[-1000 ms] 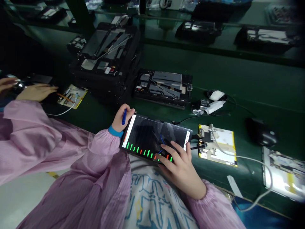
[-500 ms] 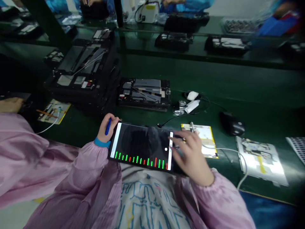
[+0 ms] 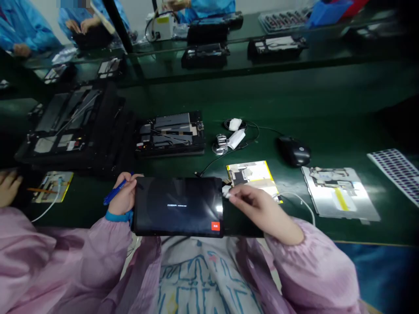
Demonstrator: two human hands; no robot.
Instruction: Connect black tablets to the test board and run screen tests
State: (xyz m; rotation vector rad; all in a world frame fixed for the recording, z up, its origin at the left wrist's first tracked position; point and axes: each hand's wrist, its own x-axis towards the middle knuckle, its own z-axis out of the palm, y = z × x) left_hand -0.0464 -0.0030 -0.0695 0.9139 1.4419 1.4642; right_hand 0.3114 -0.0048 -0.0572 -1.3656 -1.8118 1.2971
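The left hand (image 3: 122,199) is closed around a blue pen (image 3: 113,193) and rests against the left edge of a black tablet (image 3: 178,206). The right hand (image 3: 257,213) lies just beside the tablet's right edge, its fingertips in a narrow pinch on a small white piece (image 3: 227,190). The tablet lies flat between the hands, near the front edge of the green counter (image 3: 327,93), with its long axis running left to right, parallel to that edge. Its dark screen shows one short line of small text and a red-orange mark (image 3: 215,225) at lower right. Beyond it lie an opened tablet housing (image 3: 170,135) and a yellow-edged board (image 3: 252,173); to the right are a black mouse (image 3: 293,151) and a silver panel (image 3: 340,192). Workers in blue smocks (image 3: 24,28) stand across the far counter.
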